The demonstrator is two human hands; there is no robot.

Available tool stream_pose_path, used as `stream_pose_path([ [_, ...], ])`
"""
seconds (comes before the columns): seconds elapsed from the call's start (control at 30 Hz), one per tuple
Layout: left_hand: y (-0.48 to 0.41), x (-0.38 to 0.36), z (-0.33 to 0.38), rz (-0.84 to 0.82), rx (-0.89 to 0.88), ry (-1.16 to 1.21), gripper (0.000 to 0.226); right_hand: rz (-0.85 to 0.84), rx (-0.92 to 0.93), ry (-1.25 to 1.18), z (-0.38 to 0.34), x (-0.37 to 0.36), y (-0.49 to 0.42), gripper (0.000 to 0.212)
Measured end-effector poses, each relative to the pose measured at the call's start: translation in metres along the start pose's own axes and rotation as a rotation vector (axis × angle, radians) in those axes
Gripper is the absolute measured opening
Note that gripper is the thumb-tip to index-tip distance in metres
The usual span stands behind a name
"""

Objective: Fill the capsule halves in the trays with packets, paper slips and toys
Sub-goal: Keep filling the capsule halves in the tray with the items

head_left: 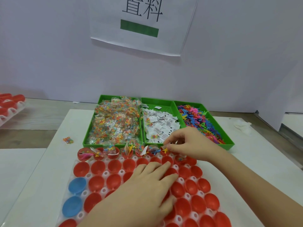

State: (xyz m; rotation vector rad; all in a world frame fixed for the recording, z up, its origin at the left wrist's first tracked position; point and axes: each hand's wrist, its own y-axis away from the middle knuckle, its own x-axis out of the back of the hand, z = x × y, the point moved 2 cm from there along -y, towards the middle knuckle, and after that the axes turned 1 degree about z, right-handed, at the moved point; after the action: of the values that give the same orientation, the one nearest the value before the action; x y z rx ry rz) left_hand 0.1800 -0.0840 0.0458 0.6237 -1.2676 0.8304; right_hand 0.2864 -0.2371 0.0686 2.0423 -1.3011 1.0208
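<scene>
While L fingers (pixel 164 165) lie straight, R fingers (pixel 174 138) pinch 1 slip (pixel 169 143); 3 bins (pixel 161 108).

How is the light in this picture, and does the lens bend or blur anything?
Head view: soft, even light, faint shadows under the left hand and the right hand, which pinches a paper slip; the clear packets glint; the wide lens stretches the capsule halves near the bottom edge into ovals.

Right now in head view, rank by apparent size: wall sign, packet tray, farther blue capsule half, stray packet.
1. wall sign, top cropped
2. packet tray
3. farther blue capsule half
4. stray packet, though farther off
</scene>
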Motion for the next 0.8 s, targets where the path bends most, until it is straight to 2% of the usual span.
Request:
stream_pose_path([
  [0.07,0.000,-0.003,-0.001,-0.030,-0.034,0.025,0.048,-0.044,-0.003,0.087,-0.003,0.001,-0.002,0.012],
  [0.2,0.005,0.003,-0.002,-0.048,0.036,0.018,0.054,-0.106,0.024,0.254,-0.011,-0.002,-0.006,0.016],
  [0.23,0.004,0.001,-0.002,-0.039,0.020,0.040,0.059,-0.119,0.038,0.297,-0.013,-0.003,-0.007,0.016],
  [0.27,0.001,-0.004,-0.002,0.059,-0.056,0.034,0.065,-0.129,0.052,0.333,-0.014,-0.004,-0.008,0.017],
  [0.3,0.002,-0.010,-0.003,0.081,-0.083,0.022,0.067,-0.134,0.066,0.362,-0.015,-0.004,-0.009,0.017],
  [0.37,-0.001,-0.011,-0.003,0.044,-0.070,0.042,0.062,-0.123,0.085,0.392,-0.016,-0.005,-0.011,0.017],
  [0.47,-0.003,-0.015,-0.006,0.028,-0.064,0.040,0.059,-0.063,0.063,0.298,-0.012,-0.005,-0.010,0.026],
  [0.53,-0.002,-0.016,-0.006,0.029,-0.066,0.031,0.059,-0.030,0.074,0.272,-0.010,-0.003,-0.010,0.024],
  [0.6,-0.003,-0.016,-0.006,0.027,-0.076,0.030,0.061,-0.023,0.088,0.262,-0.009,0.000,-0.010,0.019],
  [0.73,-0.003,-0.012,-0.005,0.006,-0.061,0.036,0.059,-0.026,0.057,0.187,-0.005,0.009,-0.006,0.027],
  [0.8,-0.003,-0.012,-0.005,0.049,-0.061,0.019,0.053,0.070,0.032,0.115,0.001,0.021,-0.004,0.028],
])
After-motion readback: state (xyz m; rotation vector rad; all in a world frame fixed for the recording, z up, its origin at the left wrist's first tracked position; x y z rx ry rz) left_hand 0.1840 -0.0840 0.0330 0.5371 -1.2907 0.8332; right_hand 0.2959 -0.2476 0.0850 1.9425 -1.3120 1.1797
